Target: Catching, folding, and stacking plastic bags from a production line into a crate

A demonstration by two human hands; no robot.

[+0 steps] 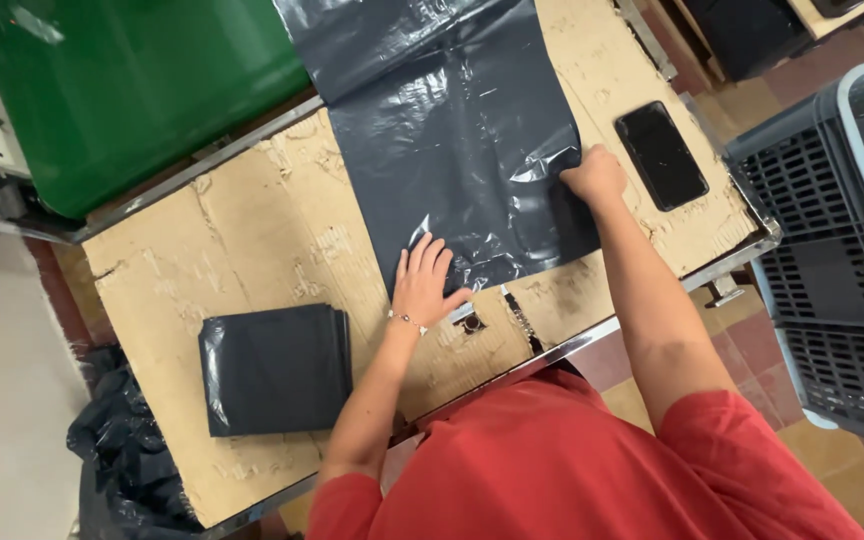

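A large black plastic bag [452,130] lies spread flat on the cardboard-covered table [252,230], its far end running off the back edge. My left hand [424,280] rests flat on the bag's near edge, fingers spread, a thin bracelet at the wrist. My right hand [594,175] pinches the bag's right edge, where the plastic is crumpled. A stack of folded black bags [274,368] sits on the table to the left of my left arm.
A black phone [661,155] lies face up near the table's right corner. A green bin [122,90] stands behind the table at left. A grey slatted crate [837,250] is at the right. More black plastic [122,460] is heaped on the floor at left.
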